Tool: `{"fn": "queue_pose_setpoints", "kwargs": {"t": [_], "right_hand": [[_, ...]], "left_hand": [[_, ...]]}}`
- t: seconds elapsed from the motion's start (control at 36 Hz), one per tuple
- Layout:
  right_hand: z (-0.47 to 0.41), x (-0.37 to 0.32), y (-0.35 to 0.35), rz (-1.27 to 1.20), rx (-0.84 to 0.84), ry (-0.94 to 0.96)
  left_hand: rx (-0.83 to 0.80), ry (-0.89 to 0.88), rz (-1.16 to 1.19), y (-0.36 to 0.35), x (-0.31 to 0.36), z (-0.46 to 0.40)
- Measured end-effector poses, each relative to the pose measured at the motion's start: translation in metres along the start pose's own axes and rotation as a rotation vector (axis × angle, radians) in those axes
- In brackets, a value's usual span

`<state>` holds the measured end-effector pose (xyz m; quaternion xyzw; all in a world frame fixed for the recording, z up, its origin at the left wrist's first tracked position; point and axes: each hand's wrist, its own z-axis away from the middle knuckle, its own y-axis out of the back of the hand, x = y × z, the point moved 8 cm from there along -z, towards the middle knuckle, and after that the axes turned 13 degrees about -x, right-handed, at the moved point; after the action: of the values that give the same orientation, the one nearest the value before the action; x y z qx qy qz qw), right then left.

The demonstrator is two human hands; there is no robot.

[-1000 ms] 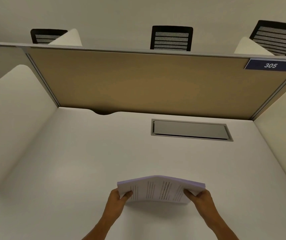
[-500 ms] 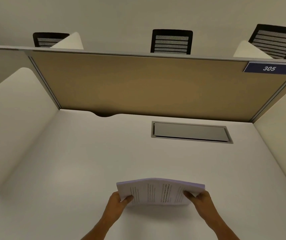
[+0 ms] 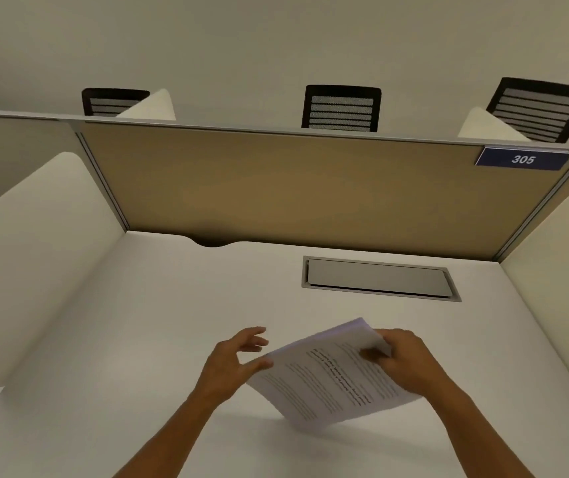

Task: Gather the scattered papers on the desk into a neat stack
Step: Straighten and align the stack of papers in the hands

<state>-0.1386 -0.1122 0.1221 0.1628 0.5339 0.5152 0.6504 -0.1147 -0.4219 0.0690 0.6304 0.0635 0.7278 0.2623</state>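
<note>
Two bare forearms reach in from the near edge of a white study-carrel counter (image 3: 110,339), and between them a sheaf of printed papers (image 3: 331,377) hangs tilted above the surface, its lowest corner pointing down toward the counter and its long axis running from lower left up to the far right. The right hand (image 3: 403,360) carries the whole sheaf, its thumb pressed on the printed face and its fingers (image 3: 410,384) curled round the sheets from behind near the upper corner. The left hand (image 3: 231,360) holds nothing: its fingers are spread and relaxed, the thumb tip just at the sheaf's left edge, so the papers lie directly to that hand's right and it appears the nearer one to catch and square that loose side. Whether the bottom corner touches the counter cannot be told. No other sheets show on the counter, suggesting the gathering is done and only the squaring and setting down remain. Farther off sit a closed grey cable hatch (image 3: 379,279), the tan partition (image 3: 310,191) with its blue plate reading 305 (image 3: 522,159), and three black chair backs beyond.
</note>
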Motion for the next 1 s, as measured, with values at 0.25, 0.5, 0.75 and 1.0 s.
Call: {"fn": "queue_pose_setpoints", "kwargs": {"t": [0.25, 0.5, 0.75, 1.0], "right_hand": [[-0.004, -0.061, 0.011, 0.356, -0.045, 0.066], [0.004, -0.035, 0.01, 0.06, -0.181, 0.016], [0.021, 0.009, -0.022, -0.731, -0.218, 0.148], [0.019, 0.019, -0.083, -0.901, -0.076, 0.058]], "left_hand": [[-0.23, -0.1, 0.013, -0.051, 0.067, -0.018], [-0.028, 0.018, 0.297, -0.044, 0.042, 0.001], [0.102, 0.148, 0.494, -0.041, -0.008, 0.024], [0.131, 0.175, 0.517, -0.044, -0.02, 0.03]]}}
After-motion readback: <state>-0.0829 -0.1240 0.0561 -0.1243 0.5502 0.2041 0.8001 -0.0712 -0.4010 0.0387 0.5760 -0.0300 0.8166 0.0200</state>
